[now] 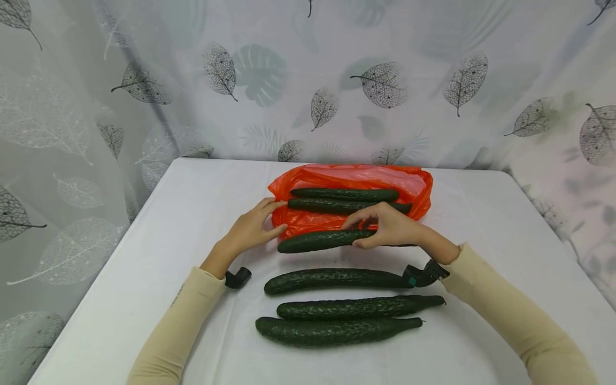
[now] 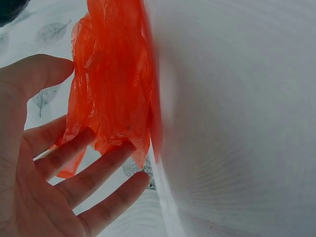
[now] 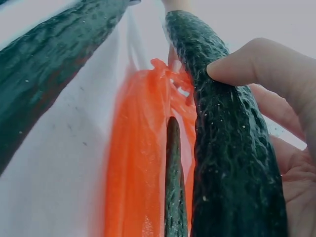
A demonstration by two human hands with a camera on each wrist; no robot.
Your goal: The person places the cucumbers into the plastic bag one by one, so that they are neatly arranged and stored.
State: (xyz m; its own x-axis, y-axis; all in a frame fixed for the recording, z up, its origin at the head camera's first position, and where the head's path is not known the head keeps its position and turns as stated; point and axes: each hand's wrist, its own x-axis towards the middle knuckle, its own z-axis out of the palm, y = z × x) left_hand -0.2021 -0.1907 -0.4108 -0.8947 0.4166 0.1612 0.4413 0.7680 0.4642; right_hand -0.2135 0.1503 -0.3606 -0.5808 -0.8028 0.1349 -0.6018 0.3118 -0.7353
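Note:
My right hand [image 1: 393, 226] grips a dark green cucumber [image 1: 310, 241] near its middle, just in front of an orange-red plastic bag [image 1: 423, 193]. In the right wrist view the thumb lies on the bumpy skin of this held cucumber [image 3: 229, 148], with the other fingers partly hidden behind it. Two more cucumbers, a rear one [image 1: 344, 194] and a front one [image 1: 322, 205], lie in the mouth of the bag. At the bag's left end is my left hand [image 1: 251, 230], fingers spread. Its fingertips overlap the crumpled plastic [image 2: 113, 79] in the left wrist view.
Three cucumbers lie crosswise nearer to me: one [image 1: 332, 279] below the held one, another [image 1: 356, 307] in the middle, and a third [image 1: 332, 331] in front. They rest on a white-covered table [image 1: 144, 267]. Behind stands a leaf-patterned curtain [image 1: 308, 80].

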